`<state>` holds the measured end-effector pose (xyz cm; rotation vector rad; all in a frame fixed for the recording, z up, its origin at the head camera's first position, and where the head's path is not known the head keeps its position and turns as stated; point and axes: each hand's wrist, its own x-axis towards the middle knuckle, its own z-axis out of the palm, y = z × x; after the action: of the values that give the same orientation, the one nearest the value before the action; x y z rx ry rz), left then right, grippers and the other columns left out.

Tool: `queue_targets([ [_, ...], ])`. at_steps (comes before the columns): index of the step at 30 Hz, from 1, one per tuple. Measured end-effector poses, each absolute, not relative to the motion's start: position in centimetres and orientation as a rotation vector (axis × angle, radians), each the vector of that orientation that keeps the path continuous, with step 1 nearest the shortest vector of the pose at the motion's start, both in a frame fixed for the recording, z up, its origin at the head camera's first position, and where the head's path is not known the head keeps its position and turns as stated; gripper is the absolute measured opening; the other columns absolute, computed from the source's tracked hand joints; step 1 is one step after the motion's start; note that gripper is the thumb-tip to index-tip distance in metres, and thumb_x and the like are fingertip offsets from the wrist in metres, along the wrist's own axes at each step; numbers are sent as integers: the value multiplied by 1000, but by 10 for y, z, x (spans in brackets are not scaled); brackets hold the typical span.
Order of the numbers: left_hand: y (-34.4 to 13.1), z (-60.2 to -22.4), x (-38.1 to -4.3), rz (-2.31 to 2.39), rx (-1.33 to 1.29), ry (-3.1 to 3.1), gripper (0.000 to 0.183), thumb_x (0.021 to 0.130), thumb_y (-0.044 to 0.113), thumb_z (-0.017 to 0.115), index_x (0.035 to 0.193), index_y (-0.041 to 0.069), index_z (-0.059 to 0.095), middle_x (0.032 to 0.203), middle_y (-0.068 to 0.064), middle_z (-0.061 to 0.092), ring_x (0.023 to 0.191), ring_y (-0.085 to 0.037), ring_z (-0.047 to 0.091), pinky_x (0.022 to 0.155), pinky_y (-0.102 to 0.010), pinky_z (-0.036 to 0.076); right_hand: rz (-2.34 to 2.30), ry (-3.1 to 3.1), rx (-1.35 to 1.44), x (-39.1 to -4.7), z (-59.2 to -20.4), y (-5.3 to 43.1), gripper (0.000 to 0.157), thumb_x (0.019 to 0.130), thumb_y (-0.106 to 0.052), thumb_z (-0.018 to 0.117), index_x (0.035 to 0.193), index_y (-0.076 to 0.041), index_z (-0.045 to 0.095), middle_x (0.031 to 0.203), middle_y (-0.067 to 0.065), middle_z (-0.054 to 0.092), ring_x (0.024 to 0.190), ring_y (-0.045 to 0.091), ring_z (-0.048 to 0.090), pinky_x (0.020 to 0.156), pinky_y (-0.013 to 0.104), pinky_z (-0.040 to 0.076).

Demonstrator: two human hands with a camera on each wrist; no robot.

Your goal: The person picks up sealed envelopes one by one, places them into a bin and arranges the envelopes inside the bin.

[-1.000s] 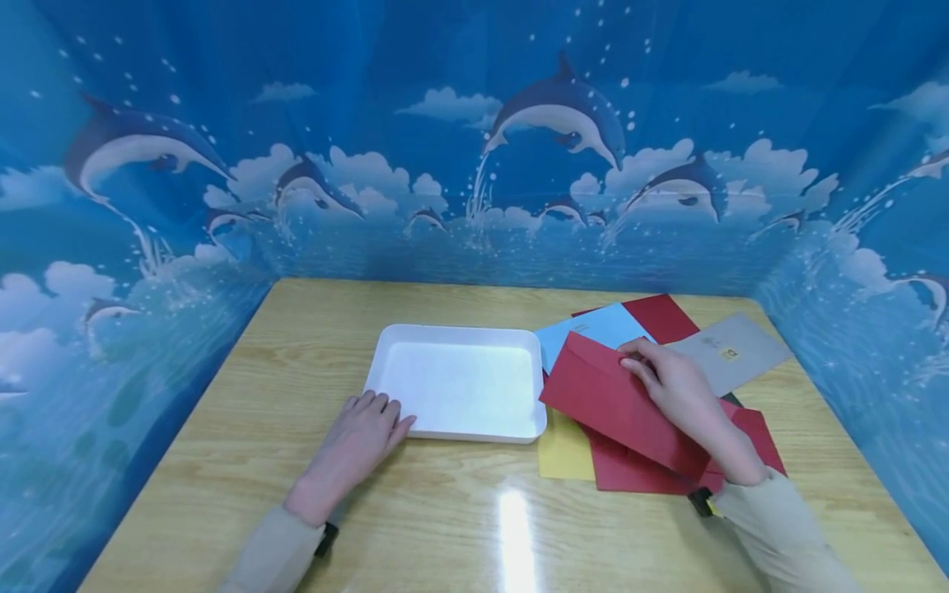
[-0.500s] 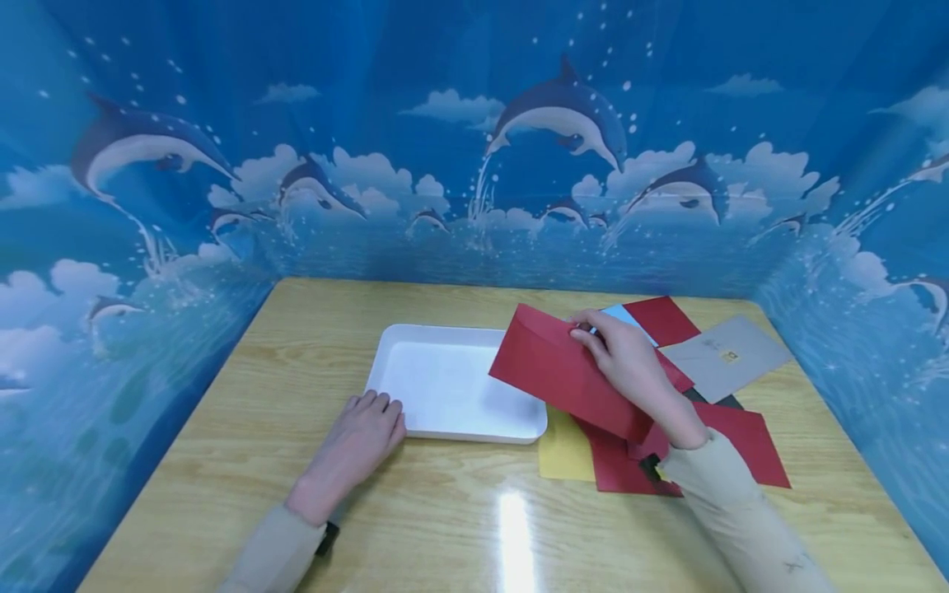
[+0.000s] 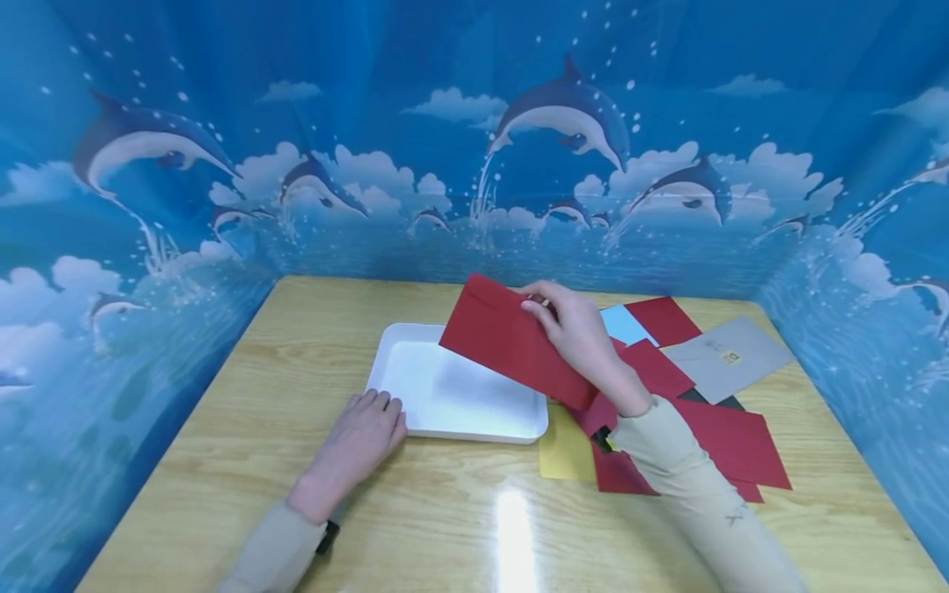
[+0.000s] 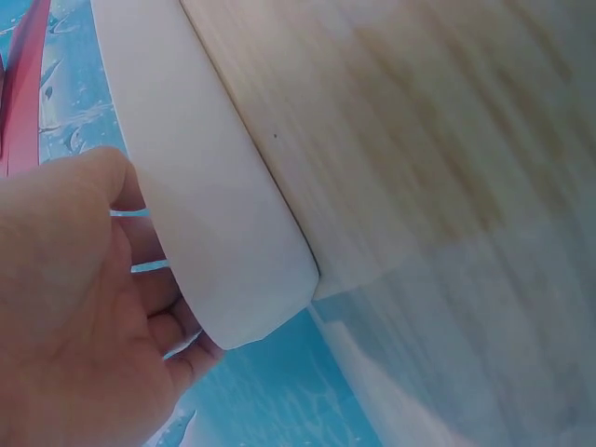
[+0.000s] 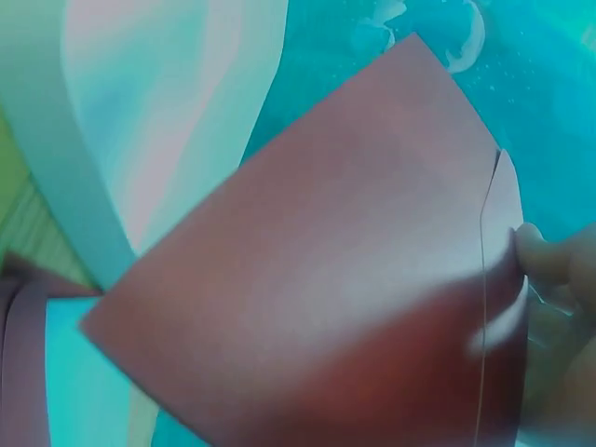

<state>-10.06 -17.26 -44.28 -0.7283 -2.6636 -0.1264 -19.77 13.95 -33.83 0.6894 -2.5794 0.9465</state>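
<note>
A red envelope point(image 3: 511, 338) hangs tilted above the right part of the white tray point(image 3: 445, 434). My right hand point(image 3: 582, 333) pinches it near its upper edge. In the right wrist view the thumb lies at the flap side of the envelope point(image 5: 317, 261), and the other fingers are mostly hidden or blurred. My left hand point(image 3: 356, 441) holds the tray's near left corner, its fingers hooked over the rim. Up close in the left wrist view, the fingers of the left hand point(image 4: 84, 279) pass behind the tray wall point(image 4: 205, 205).
To the right of the tray lies a spread of overlapping envelopes: a grey one point(image 3: 730, 358), a light blue one point(image 3: 625, 324), a yellow one point(image 3: 565, 453) and several red ones point(image 3: 734, 441). A dolphin-print curtain point(image 3: 474, 165) encloses the wooden table point(image 3: 296, 354).
My right hand has carried the red envelope left and up, from over the envelope pile to over the tray. The left hand has stayed on the tray's corner, its thumb drawn in.
</note>
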Motion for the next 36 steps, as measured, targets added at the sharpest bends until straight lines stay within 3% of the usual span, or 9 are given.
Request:
queue_targets([
  [7, -171, -440, -101, -136, -703, -2703, 25, 95, 13, 60, 74, 8, 48, 71, -3, 38, 68, -22, 37, 63, -34, 39, 983, -2632, 714, -205, -344, 117, 27, 101, -15, 60, 126, -8, 68, 106, 7, 70, 75, 18, 61, 67, 35, 50],
  [14, -172, -439, -101, -104, -713, -2723, 23, 94, 11, 65, 76, 7, 50, 71, -3, 37, 68, -21, 35, 64, -33, 38, 1023, -2632, 771, -211, -353, 95, 31, 103, -5, 53, 132, -8, 66, 123, 10, 67, 107, 25, 64, 86, 40, 55],
  [18, -172, -440, -101, -96, -716, -2726, 23, 93, 11, 66, 77, 6, 50, 70, -2, 36, 68, -20, 34, 64, -32, 36, 1034, -2603, 825, -215, -359, 83, 32, 102, -3, 54, 132, -7, 66, 127, 11, 67, 116, 28, 62, 94, 43, 53],
  [28, -173, -442, -102, -101, -721, -2714, 18, 92, 12, 68, 81, 4, 56, 73, -4, 44, 69, -21, 38, 64, -32, 38, 1037, -2630, 909, -219, -392, 66, 28, 99, -2, 60, 124, -11, 69, 116, 5, 71, 102, 20, 65, 88, 36, 54],
  [36, -173, -442, -103, -103, -706, -2734, 15, 90, 11, 69, 83, 4, 57, 72, -4, 45, 69, -22, 40, 64, -34, 40, 967, -2726, 964, -219, -411, 62, 30, 96, 3, 63, 121, -10, 71, 115, 5, 71, 100, 21, 64, 90, 37, 53],
])
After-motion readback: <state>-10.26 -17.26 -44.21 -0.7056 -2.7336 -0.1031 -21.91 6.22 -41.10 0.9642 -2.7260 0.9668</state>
